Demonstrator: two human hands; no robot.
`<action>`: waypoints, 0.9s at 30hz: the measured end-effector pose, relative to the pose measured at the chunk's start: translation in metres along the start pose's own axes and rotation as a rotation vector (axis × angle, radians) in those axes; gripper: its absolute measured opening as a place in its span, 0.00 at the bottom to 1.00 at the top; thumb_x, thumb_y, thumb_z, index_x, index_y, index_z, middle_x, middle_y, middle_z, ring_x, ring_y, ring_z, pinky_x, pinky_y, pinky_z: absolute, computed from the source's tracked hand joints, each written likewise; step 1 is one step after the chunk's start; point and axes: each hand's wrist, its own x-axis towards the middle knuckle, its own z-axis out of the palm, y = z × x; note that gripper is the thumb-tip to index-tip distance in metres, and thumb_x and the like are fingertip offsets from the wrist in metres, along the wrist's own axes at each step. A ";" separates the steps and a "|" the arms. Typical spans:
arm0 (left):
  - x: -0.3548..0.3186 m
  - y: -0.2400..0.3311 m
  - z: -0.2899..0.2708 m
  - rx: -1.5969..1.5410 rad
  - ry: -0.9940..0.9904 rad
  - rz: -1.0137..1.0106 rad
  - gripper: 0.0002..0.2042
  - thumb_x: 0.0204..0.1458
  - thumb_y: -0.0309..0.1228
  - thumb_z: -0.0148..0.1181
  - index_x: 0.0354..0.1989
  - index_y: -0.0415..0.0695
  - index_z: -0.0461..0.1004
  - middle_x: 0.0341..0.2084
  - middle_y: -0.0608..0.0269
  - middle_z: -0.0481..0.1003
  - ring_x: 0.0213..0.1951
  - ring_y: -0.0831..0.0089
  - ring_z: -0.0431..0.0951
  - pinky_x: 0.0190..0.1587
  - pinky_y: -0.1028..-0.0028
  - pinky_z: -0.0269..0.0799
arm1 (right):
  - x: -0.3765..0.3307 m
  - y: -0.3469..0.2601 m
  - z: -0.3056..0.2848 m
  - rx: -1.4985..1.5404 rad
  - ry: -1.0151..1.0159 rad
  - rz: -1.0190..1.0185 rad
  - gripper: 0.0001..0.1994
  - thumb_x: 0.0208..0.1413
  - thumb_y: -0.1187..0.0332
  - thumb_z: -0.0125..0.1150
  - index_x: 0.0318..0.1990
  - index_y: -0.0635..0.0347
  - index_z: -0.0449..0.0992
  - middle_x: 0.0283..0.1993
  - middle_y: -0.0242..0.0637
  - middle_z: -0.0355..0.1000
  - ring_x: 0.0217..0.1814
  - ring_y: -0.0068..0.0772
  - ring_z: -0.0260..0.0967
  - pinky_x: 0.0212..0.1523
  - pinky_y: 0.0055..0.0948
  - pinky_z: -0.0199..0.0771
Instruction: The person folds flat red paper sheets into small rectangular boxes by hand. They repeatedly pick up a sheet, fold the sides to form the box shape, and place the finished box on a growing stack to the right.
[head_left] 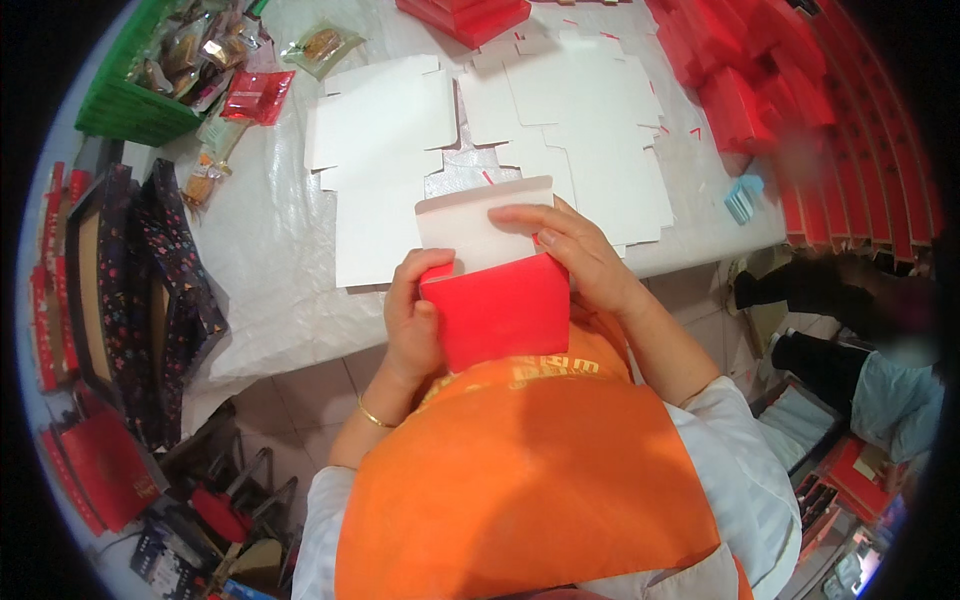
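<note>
A small red cardboard box (500, 310) is held in front of my orange apron, with its white-lined flap (475, 222) standing up on the far side. My left hand (410, 315) grips the box's left side, fingers over the top edge near a small red side tab. My right hand (585, 255) holds the right side, its fingers stretched across the inner face of the flap and its thumb near the right corner. The box's inside is mostly hidden. Just beyond lie flat white cardboard blanks (385, 190) on the table.
A green basket (140, 108) of wrapped snacks stands at the far left, with loose packets (258, 97) beside it. Red boxes (740, 100) pile up at the far right. A light blue plastic item (742, 200) lies near the right edge of the plastic-covered table (270, 270).
</note>
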 end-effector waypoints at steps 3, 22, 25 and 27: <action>0.005 -0.005 -0.002 0.048 0.023 0.017 0.33 0.65 0.61 0.39 0.43 0.37 0.72 0.34 0.60 0.69 0.36 0.72 0.68 0.42 0.73 0.64 | -0.006 0.007 0.005 -0.011 0.113 -0.090 0.16 0.68 0.62 0.46 0.52 0.61 0.74 0.54 0.41 0.68 0.57 0.34 0.66 0.61 0.31 0.64; 0.009 -0.003 -0.003 0.142 0.237 -0.032 0.29 0.69 0.53 0.40 0.22 0.40 0.65 0.29 0.59 0.66 0.32 0.69 0.67 0.36 0.73 0.62 | 0.008 0.011 0.020 -0.199 0.355 -0.321 0.13 0.66 0.65 0.48 0.32 0.64 0.71 0.36 0.47 0.69 0.42 0.44 0.69 0.41 0.34 0.68; 0.010 -0.012 -0.007 0.123 0.257 0.014 0.26 0.69 0.49 0.42 0.22 0.41 0.64 0.26 0.60 0.63 0.29 0.67 0.64 0.34 0.70 0.61 | 0.010 0.022 0.014 -0.322 0.274 -0.313 0.13 0.65 0.66 0.46 0.31 0.64 0.71 0.36 0.46 0.68 0.39 0.44 0.68 0.40 0.35 0.68; 0.014 -0.004 -0.004 0.079 0.276 -0.056 0.25 0.68 0.47 0.43 0.22 0.41 0.64 0.25 0.60 0.63 0.29 0.65 0.64 0.35 0.69 0.61 | 0.015 0.033 0.012 -0.335 0.234 -0.337 0.13 0.65 0.66 0.46 0.30 0.64 0.71 0.35 0.45 0.67 0.37 0.43 0.67 0.39 0.35 0.68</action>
